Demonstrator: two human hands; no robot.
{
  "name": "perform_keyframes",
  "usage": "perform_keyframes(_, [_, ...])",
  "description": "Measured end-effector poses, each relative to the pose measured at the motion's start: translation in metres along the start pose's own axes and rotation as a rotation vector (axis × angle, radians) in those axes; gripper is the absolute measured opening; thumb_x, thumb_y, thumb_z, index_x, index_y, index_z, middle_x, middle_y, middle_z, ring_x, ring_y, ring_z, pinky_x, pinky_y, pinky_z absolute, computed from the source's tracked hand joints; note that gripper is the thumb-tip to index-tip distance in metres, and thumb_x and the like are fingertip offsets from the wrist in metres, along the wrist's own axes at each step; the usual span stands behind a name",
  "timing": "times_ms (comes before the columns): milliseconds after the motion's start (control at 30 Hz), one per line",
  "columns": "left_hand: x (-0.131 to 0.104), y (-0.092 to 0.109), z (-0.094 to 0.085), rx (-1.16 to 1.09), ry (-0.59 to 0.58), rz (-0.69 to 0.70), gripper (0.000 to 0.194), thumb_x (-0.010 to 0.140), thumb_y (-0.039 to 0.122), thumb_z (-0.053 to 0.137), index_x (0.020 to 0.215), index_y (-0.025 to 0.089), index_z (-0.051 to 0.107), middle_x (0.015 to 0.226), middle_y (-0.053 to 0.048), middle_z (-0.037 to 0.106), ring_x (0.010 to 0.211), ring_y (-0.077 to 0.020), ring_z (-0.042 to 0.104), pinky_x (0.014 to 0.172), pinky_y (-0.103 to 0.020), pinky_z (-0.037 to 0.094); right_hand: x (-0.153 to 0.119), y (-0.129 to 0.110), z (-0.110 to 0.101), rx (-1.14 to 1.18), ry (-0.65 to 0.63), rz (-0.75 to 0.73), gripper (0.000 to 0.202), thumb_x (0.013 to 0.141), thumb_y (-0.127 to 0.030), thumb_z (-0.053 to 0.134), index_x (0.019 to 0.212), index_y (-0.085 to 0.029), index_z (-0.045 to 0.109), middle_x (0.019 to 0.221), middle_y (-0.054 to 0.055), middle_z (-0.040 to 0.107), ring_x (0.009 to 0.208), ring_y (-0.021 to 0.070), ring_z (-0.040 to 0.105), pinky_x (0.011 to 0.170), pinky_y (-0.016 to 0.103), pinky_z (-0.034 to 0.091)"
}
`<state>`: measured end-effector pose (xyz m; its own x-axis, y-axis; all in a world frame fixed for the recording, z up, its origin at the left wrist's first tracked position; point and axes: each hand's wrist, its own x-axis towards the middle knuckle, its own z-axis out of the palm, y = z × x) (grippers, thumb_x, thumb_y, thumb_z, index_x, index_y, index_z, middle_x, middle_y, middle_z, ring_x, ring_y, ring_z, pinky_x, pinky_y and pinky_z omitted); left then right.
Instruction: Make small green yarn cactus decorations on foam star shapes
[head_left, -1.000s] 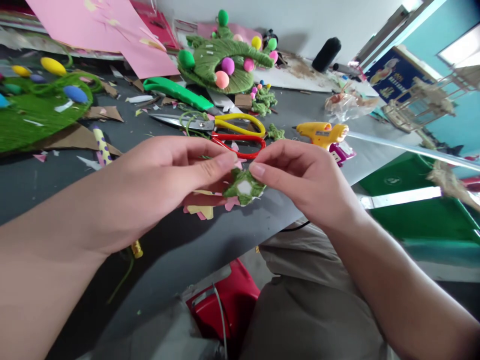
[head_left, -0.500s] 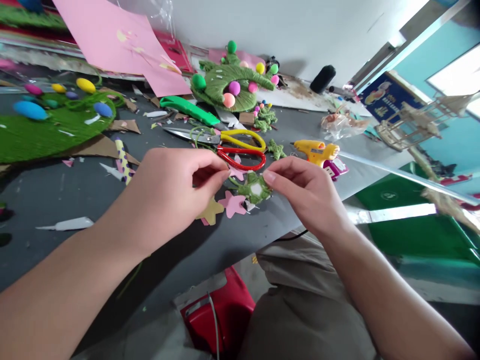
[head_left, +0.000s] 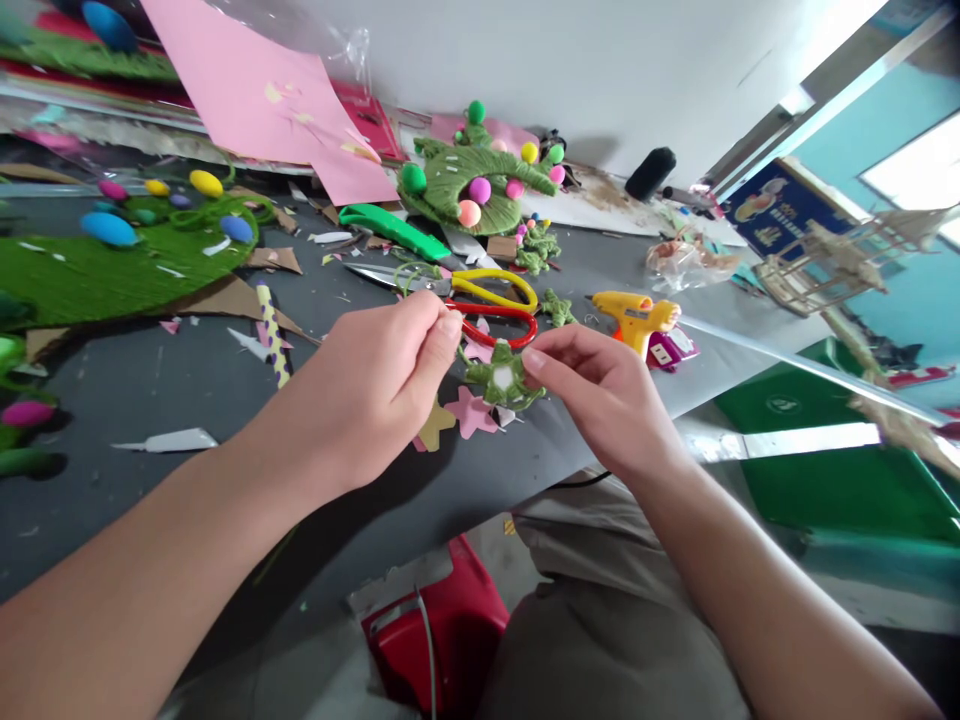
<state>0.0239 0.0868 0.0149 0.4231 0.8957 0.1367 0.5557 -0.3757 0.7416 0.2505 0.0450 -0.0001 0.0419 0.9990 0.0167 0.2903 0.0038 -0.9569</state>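
My right hand (head_left: pixel 609 395) pinches one arm of a small star (head_left: pixel 503 378) wrapped in green yarn, its white middle showing. My left hand (head_left: pixel 375 385) is closed in a pinch just left of the star, on what appears to be the green yarn; the strand between the fingers is barely visible. A loose green yarn end (head_left: pixel 276 553) hangs below my left forearm. Under the star lie a pink paper star (head_left: pixel 472 412) and a yellow paper star (head_left: pixel 436 428). Scissors (head_left: pixel 495 290) with yellow and red handles lie just beyond my hands.
A yellow glue gun (head_left: pixel 636 315) stands right of my right hand. Behind the scissors lie a green utility knife (head_left: pixel 394 232) and a green yarn-wrapped piece with pompoms (head_left: pixel 457 190). A larger green piece (head_left: pixel 112 270) lies left, near a white pointed blade (head_left: pixel 169 441).
My left hand has turned and its thumb has moved up slightly, with the fingers closed tighter. The star has tilted a little in my right hand. The whole view has shifted slightly.
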Motion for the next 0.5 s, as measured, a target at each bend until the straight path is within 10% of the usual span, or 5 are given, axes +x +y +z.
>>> perform_keyframes(200, [-0.002, 0.001, 0.003, -0.09, -0.024, -0.014, 0.042, 0.104, 0.049, 0.045, 0.07, 0.024, 0.052, 0.058, 0.001, 0.055, 0.058, -0.0189, 0.049, 0.06, -0.035, 0.03, 0.0, 0.002, 0.001, 0.085, 0.011, 0.023, 0.018, 0.086, -0.036, 0.083, 0.093, -0.02, 0.077, 0.077, 0.0, 0.072, 0.073, 0.0123, 0.064, 0.068, 0.025, 0.05])
perform_keyframes(500, [-0.004, -0.012, 0.012, 0.0, -0.166, 0.13, 0.049, 0.095, 0.056, 0.062, 0.134, 0.027, 0.062, 0.125, -0.007, 0.074, 0.099, -0.0266, 0.07, 0.081, -0.036, 0.049, 0.0, 0.001, 0.002, 0.232, 0.028, 0.062, 0.015, 0.085, -0.031, 0.085, 0.09, -0.019, 0.076, 0.078, -0.001, 0.073, 0.074, 0.0101, 0.067, 0.07, 0.021, 0.053])
